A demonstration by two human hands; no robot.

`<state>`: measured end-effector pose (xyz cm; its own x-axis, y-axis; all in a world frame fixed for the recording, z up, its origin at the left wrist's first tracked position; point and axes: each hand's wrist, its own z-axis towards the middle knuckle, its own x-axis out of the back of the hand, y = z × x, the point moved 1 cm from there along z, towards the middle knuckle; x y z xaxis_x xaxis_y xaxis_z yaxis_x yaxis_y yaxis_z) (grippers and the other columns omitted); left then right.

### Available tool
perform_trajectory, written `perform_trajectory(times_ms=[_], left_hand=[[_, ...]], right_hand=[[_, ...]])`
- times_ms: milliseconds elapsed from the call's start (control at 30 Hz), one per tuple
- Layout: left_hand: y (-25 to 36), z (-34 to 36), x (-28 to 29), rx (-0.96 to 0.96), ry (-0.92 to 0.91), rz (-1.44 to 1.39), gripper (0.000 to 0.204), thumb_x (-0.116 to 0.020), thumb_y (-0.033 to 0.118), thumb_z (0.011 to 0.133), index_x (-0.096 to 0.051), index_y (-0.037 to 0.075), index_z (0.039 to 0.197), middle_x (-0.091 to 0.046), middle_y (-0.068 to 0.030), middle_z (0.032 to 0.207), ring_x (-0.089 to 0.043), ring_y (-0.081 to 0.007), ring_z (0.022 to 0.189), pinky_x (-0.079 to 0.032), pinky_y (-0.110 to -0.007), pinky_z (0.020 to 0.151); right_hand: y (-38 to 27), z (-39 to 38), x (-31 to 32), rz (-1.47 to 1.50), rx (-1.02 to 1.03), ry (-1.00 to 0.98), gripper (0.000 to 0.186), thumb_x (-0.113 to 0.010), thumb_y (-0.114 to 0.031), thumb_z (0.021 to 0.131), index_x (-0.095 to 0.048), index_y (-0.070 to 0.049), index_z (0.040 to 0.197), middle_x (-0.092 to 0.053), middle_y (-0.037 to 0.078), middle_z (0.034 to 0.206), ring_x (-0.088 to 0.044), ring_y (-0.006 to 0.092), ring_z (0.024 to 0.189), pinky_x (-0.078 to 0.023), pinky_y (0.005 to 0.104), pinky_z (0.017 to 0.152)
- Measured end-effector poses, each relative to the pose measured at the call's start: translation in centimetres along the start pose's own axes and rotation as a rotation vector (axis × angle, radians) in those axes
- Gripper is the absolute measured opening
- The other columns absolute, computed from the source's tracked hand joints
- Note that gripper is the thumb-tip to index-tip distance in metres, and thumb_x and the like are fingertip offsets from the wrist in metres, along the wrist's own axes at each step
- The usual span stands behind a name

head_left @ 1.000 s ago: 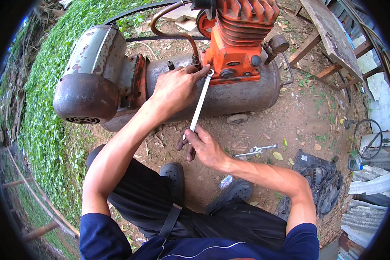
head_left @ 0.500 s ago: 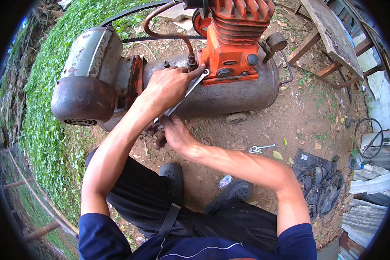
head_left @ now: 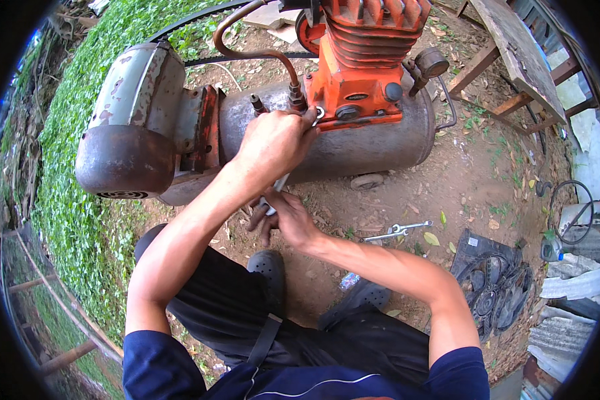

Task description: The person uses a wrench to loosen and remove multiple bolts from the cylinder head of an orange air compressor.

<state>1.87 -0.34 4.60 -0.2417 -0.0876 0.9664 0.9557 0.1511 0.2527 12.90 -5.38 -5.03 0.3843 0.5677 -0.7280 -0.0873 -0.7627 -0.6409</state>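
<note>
A silver wrench [head_left: 282, 181] runs slantwise in front of an air compressor, its ring end up beside the near left corner of the orange pump [head_left: 353, 93]. Whether that ring sits on a bolt I cannot tell. Near the ring my left hand [head_left: 277, 141] is closed over the shank, covering much of it. Lower down, my right hand [head_left: 290, 217] grips the other end between thumb and fingers. Just beyond my left hand, a curved copper-brown pipe [head_left: 273, 53] meets a fitting [head_left: 298, 99] on the rusty tank [head_left: 373, 150].
A grey motor [head_left: 130, 127] is mounted on the tank's left. More wrenches [head_left: 399, 231] lie on the dirt to the right, past a black rubbery heap [head_left: 490, 283]. A wooden table [head_left: 523, 60] stands far right. A pressure gauge [head_left: 432, 62] rises beside the pump.
The wrench's lower end has swung to the right, and my right hand has moved right with it. My left hand has shifted slightly right and down, now covering more of the shank.
</note>
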Motion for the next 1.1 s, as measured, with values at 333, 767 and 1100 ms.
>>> perform_trajectory(times_ms=[333,767,1100], left_hand=[[0.5,1.1,0.5,0.196,0.019,-0.285,0.037,-0.070,0.033,0.085,-0.072,-0.003,0.090,-0.056,-0.0239,0.057,-0.063,-0.0378,0.057,-0.047,-0.044,0.056],[-2.2,-0.2,1.3,0.131,-0.016,-0.311,0.039,-0.066,0.021,0.085,-0.065,0.007,0.120,-0.070,-0.0217,0.095,-0.070,-0.0328,0.086,-0.053,-0.042,0.080],[-2.3,-0.5,0.9,0.161,-0.035,-0.253,0.036,-0.066,0.023,0.085,-0.066,0.005,0.116,-0.069,-0.0198,0.099,-0.069,-0.0326,0.091,-0.053,-0.042,0.082]], right_hand=[[-7.9,-6.8,4.3,-0.262,-0.301,-0.022,0.053,-0.043,-0.046,0.100,-0.058,0.004,0.089,-0.054,0.008,0.052,-0.050,0.0151,0.038,-0.041,0.0263,0.037],[-19.1,-7.6,13.2,-0.931,0.108,0.124,0.038,-0.057,-0.035,0.096,-0.064,-0.001,0.079,-0.057,0.001,0.059,-0.053,0.0073,0.049,-0.038,0.0224,0.045],[-26.2,-12.4,4.8,-0.933,0.280,0.249,0.033,-0.056,-0.028,0.097,-0.062,-0.001,0.080,-0.057,0.002,0.063,-0.050,0.0070,0.048,-0.038,0.0210,0.044]])
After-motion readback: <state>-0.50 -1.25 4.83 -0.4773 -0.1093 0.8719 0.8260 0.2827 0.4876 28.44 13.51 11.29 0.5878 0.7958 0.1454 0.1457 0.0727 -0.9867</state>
